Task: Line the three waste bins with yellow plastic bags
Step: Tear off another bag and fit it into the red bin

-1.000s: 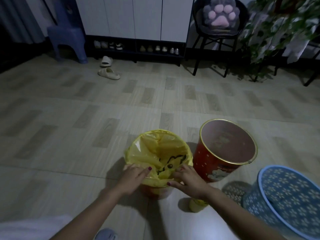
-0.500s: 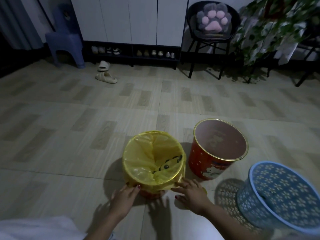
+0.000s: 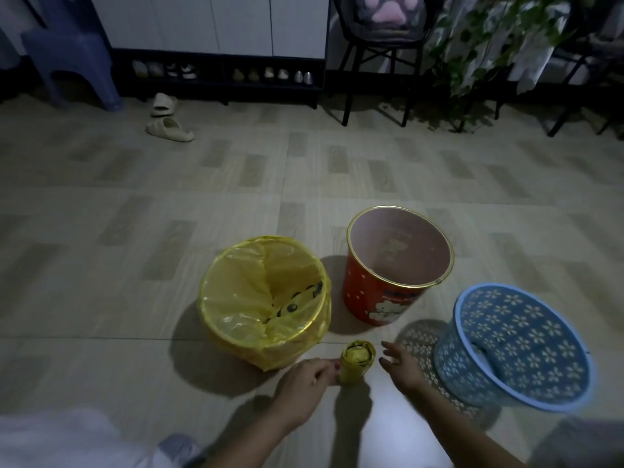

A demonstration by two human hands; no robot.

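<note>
Three waste bins stand on the tiled floor [image 3: 101, 349] in dim light. The left bin [image 3: 266, 305] is already lined — a yellow plastic bag [image 3: 236, 292] fills its inside and folds over the rim, hanging down the outer wall on the near side; a dark printed pattern shows through the plastic inside it. Just to its right and a little farther off stands the red bin [image 3: 381, 298], upright, with a gold rim, white dots and a cartoon picture on its side; its pale inside holds no bag. Farther right and nearer sits the blue bin [image 3: 513, 349], pierced with a flower pattern and tilted so its open mouth faces the camera, also unlined.

On the floor just near the lined bin, between the two hands, stands a roll of yellow bags [image 3: 356, 364], on end with its top towards the camera. The left hand [image 3: 305, 383] reaches in from the near side with its fingers curled against the roll's left side, gripping it. The right hand [image 3: 401, 366] hovers just right of the roll, apart from it, fingers relaxed and spread, holding nothing.

At the far side of the room a pair of pale slippers [image 3: 167, 121] lies on the floor near a blue plastic stool [image 3: 71, 59], before a white cabinet [image 3: 219, 21] with a low shelf of shoes — and to the right a black chair [image 3: 381, 55] carries a paw-shaped cushion [image 3: 388, 11], with a leafy plant [image 3: 489, 38] beyond it.
</note>
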